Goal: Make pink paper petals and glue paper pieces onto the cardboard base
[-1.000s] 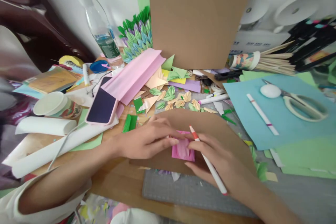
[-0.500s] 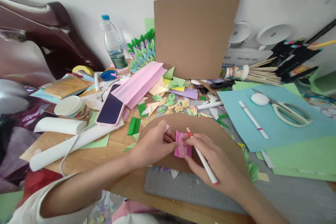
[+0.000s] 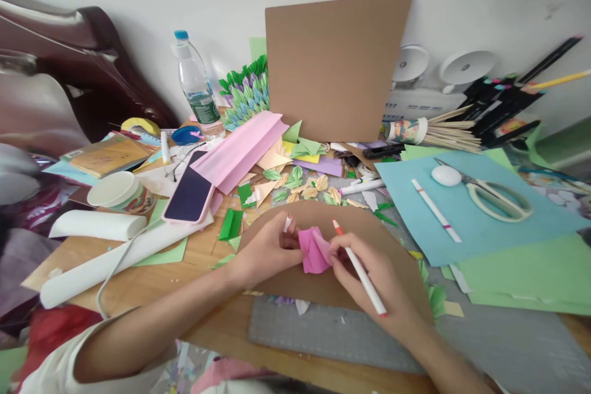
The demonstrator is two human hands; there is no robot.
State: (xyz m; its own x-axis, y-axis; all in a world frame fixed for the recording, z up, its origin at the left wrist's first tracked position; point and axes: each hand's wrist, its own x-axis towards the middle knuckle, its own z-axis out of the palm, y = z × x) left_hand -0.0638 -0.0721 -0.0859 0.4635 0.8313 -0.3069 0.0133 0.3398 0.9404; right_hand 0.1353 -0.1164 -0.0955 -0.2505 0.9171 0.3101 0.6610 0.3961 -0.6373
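A small folded piece of pink paper [image 3: 314,250] is held between my two hands above a rounded brown cardboard piece [image 3: 364,228]. My left hand [image 3: 270,249] pinches its left edge and also keeps a small white cap [image 3: 288,223] between the fingers. On the other side, my right hand [image 3: 369,265] grips the paper's right edge with the fingertips. An uncapped marker [image 3: 364,277], white with a red tip, rests across that same hand, its tip pointing up and away. Under the cardboard lies a grey cutting mat [image 3: 332,333].
Scissors [image 3: 498,197] and a capped marker [image 3: 436,210] lie on blue paper [image 3: 406,178] at right. Leaf-shaped paper scraps [image 3: 318,183] are scattered behind the cardboard. A phone [image 3: 190,189], white paper roll [image 3: 115,258], paper cup [image 3: 120,192] and water bottle [image 3: 198,89] are at left.
The pink paper has been lifted and partly spread, its folds now tilted between my hands. My right hand has shifted from the paper's face to its right edge. The view has turned slightly.
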